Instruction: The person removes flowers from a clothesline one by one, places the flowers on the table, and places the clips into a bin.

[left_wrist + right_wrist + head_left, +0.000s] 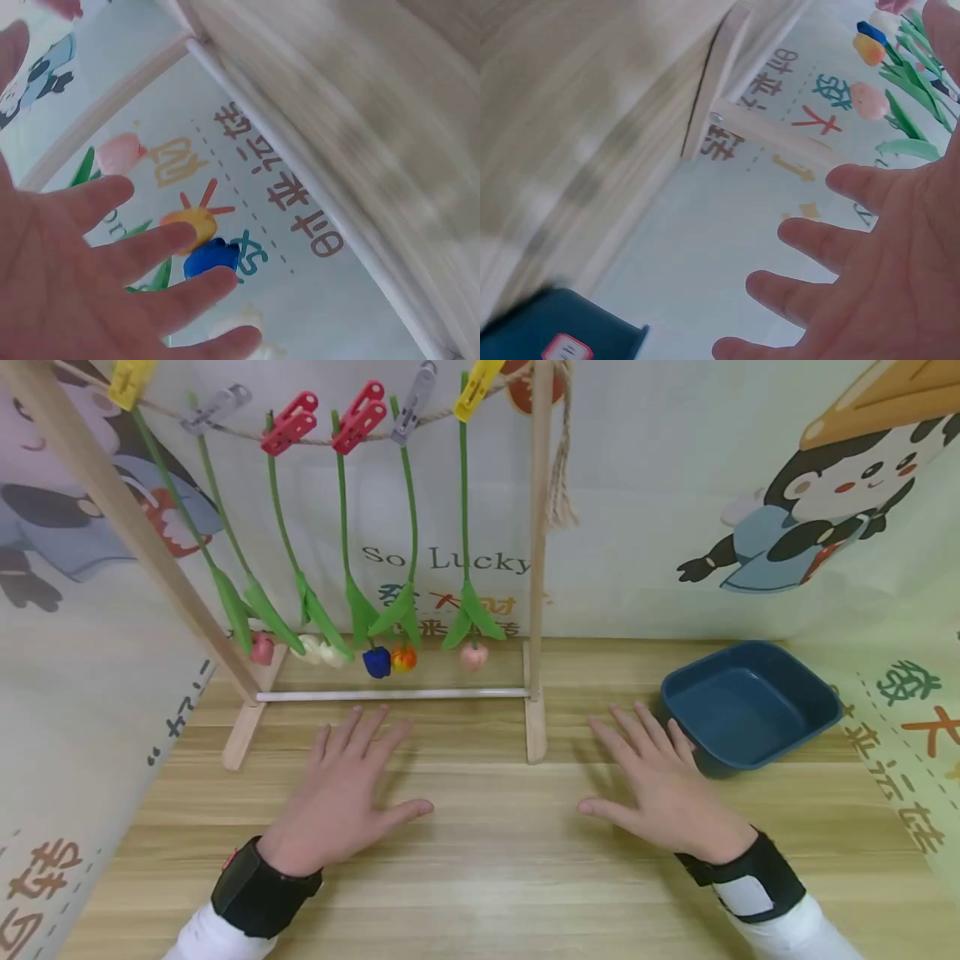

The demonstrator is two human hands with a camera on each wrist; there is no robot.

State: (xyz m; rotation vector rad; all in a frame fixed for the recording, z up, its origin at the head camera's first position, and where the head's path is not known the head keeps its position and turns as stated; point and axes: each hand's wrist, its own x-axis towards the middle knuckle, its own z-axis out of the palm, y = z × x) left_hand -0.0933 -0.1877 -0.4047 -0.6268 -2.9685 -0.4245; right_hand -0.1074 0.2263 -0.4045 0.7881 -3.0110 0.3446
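Observation:
My left hand [337, 802] is spread, palm down, in front of the wooden rack [536, 568], holding nothing. My right hand [667, 785] is likewise spread with straight fingers, its little finger beside the blue basin [750, 702]. From the rack's rope [311, 441] several artificial tulips hang head down by clothespins. Their heads include a blue tulip [377, 662], an orange tulip [403, 658], a light pink tulip [474, 657], white ones and a darker pink tulip [262, 649]. A yellow clothespin [477, 389] grips the rightmost stem. In the left wrist view, fingers [172, 300] overlap the tulips behind.
The rack's white crossbar [390, 695] runs low between its wooden feet [536, 735]. A rope tail [561, 485] dangles by the right post. Printed cloth [637, 527] covers the back and sides of the wood-grain table [480, 877].

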